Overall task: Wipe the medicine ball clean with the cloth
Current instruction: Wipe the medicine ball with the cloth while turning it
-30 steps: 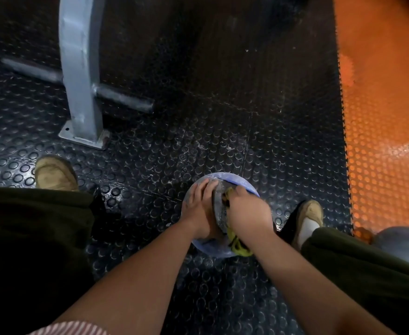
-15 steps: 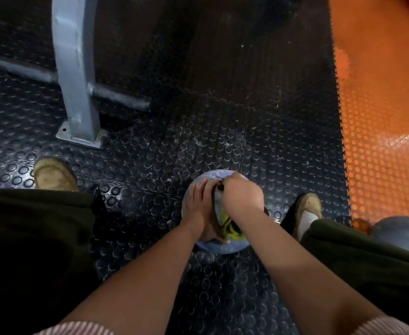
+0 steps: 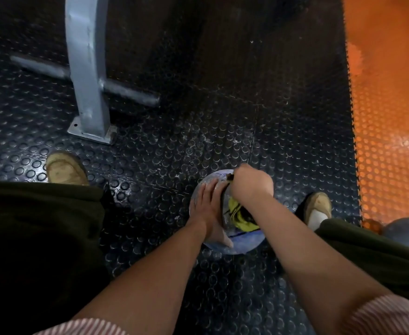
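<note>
The right hand (image 3: 250, 186) curls tight around a bunched yellow cloth (image 3: 238, 215), pressing it onto the blue medicine ball (image 3: 239, 244); the left hand (image 3: 204, 206) lies flat, fingers straight, on the ball's left side. The ball sits on the black studded mat (image 3: 174, 153), toward its right edge. A hard stroke might roll it from under that flat palm.

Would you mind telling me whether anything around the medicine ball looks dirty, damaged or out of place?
Nothing looks spilled or broken. The medicine ball shows pale smears near the left hand, and the black studded mat beyond it carries whitish scuffs, so both look dusty.
</note>
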The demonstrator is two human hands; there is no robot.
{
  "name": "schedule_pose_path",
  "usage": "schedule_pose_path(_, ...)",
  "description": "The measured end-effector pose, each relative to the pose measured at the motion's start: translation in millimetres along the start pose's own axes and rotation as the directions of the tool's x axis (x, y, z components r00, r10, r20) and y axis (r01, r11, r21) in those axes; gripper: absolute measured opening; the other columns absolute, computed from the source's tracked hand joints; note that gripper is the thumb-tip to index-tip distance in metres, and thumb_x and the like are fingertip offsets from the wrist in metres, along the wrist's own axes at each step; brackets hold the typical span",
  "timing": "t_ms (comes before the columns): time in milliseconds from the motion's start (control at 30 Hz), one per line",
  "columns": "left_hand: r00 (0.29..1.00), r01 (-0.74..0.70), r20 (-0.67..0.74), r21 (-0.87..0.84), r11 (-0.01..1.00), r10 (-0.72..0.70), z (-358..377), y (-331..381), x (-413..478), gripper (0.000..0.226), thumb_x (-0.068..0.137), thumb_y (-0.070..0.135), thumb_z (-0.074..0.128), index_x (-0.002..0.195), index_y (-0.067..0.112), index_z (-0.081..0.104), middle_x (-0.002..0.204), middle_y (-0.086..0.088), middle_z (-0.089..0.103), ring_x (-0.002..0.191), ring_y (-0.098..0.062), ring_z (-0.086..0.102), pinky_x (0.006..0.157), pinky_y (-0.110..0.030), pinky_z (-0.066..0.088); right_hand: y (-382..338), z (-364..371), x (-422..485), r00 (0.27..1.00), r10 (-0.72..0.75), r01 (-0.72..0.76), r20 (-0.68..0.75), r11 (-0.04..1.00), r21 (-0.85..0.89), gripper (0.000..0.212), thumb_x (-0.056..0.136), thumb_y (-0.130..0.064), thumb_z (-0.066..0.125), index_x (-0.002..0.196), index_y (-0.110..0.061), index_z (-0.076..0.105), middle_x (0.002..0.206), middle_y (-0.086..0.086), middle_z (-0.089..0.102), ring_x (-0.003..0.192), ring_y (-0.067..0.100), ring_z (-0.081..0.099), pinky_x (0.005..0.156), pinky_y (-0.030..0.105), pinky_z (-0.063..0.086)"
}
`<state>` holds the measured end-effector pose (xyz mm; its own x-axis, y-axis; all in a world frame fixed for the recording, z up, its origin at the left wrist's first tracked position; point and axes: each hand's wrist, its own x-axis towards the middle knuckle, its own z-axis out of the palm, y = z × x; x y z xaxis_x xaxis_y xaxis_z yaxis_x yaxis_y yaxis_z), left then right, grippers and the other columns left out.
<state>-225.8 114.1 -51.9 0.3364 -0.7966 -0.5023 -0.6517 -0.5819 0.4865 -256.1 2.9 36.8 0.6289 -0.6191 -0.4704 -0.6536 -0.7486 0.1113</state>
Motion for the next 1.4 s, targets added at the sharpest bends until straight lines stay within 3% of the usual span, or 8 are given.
schedule_pose_path(100, 1.0, 0.003, -0.019, -0.042, 0.999, -0.003, -6, -3, 7, 0.144, 0.057, 0.051, 0.087, 0.15, 0.025, -0.019, 0.158, 0.0, -0.021, 0.147, -0.023, -0.02, 0.121, -0.044, 0.002, 0, 9, -20, 0.998, -0.056, 0.056, -0.007, 0.998, -0.029, 0.029, 0.093, -0.008, 0.042, 0.119, -0.011, 0.055, 0.124, 0.004, 0.049, 0.097, 0.028, 0.062, 0.07, 0.037, 0.053)
schedule_pose_path(333, 1.0, 0.0, -0.019, -0.186, 0.982, -0.004, -10, 1, 18, 0.12, 0.072, 0.034, 0.082, 0.152, 0.034, -0.008, 0.159, 0.003, -0.018, 0.148, -0.022, -0.016, 0.121, -0.044, 0.003, 1, 37, -69, 0.992, -0.123, 0.123, 0.011, 0.992, -0.021, 0.026, 0.093, -0.013, 0.043, 0.118, -0.01, 0.05, 0.118, 0.004, 0.043, 0.092, 0.029, 0.059, 0.058, 0.033, 0.037)
schedule_pose_path(500, 0.999, 0.038, 0.019, -0.083, 0.996, -0.037, -11, 1, 16, 0.136, 0.064, 0.044, 0.085, 0.15, 0.028, -0.018, 0.158, 0.0, -0.024, 0.147, -0.024, -0.02, 0.121, -0.045, 0.004, 4, 12, -33, 0.999, -0.048, 0.048, -0.016, 0.999, -0.017, 0.028, 0.093, -0.011, 0.042, 0.12, -0.011, 0.051, 0.127, 0.003, 0.045, 0.096, 0.028, 0.061, 0.063, 0.033, 0.042)
schedule_pose_path(667, 1.0, 0.007, 0.027, 0.045, 0.999, -0.008, -13, 4, 9, 0.15, 0.056, 0.057, 0.087, 0.148, 0.022, -0.027, 0.155, 0.001, -0.031, 0.144, -0.024, -0.027, 0.119, -0.039, -0.012, 8, -7, 12, 0.999, 0.004, -0.005, 0.049, 1.0, 0.017, 0.028, 0.094, -0.01, 0.044, 0.12, -0.009, 0.053, 0.126, 0.007, 0.048, 0.101, 0.032, 0.059, 0.067, 0.035, 0.045)
schedule_pose_path(1000, 1.0, -0.03, 0.004, -0.167, 0.986, 0.031, -26, 4, 24, 0.126, 0.071, 0.023, 0.083, 0.152, 0.032, -0.012, 0.159, 0.006, -0.022, 0.148, -0.021, -0.015, 0.122, -0.042, 0.003, 29, 32, -50, 0.989, -0.149, 0.149, -0.009, 0.988, 0.033, 0.029, 0.094, -0.018, 0.043, 0.123, -0.019, 0.048, 0.125, -0.002, 0.043, 0.096, 0.028, 0.06, 0.062, 0.032, 0.037)
schedule_pose_path(1200, 0.994, -0.075, -0.086, -0.052, 0.996, 0.07, -2, 1, 20, 0.12, 0.083, 0.039, 0.072, 0.143, 0.027, -0.031, 0.154, 0.006, -0.027, 0.143, -0.021, -0.029, 0.12, -0.045, -0.008, 37, 22, -27, 0.992, -0.098, 0.082, 0.077, 0.978, 0.189, 0.033, 0.094, -0.023, 0.044, 0.125, -0.026, 0.054, 0.127, -0.005, 0.048, 0.105, 0.026, 0.058, 0.077, 0.034, 0.049)
schedule_pose_path(1300, 0.997, -0.013, -0.076, -0.053, 0.999, 0.009, -3, -3, 31, 0.143, 0.062, 0.057, 0.083, 0.148, 0.024, -0.026, 0.158, 0.002, -0.023, 0.146, -0.024, -0.023, 0.121, -0.047, -0.003, 36, 0, 0, 0.997, 0.016, -0.033, 0.074, 0.971, 0.237, 0.03, 0.091, -0.025, 0.045, 0.119, -0.027, 0.059, 0.116, -0.002, 0.059, 0.102, 0.025, 0.059, 0.075, 0.031, 0.046)
schedule_pose_path(1400, 0.999, 0.013, -0.042, 0.025, 1.0, -0.012, -6, 3, 37, 0.155, 0.05, 0.065, 0.083, 0.147, 0.019, -0.028, 0.158, -0.002, -0.024, 0.147, -0.025, -0.022, 0.121, -0.047, 0.0, 23, -5, 14, 1.0, 0.01, -0.015, 0.026, 0.981, 0.195, 0.032, 0.094, -0.02, 0.044, 0.124, -0.021, 0.056, 0.121, 0.002, 0.056, 0.104, 0.025, 0.059, 0.076, 0.034, 0.048)
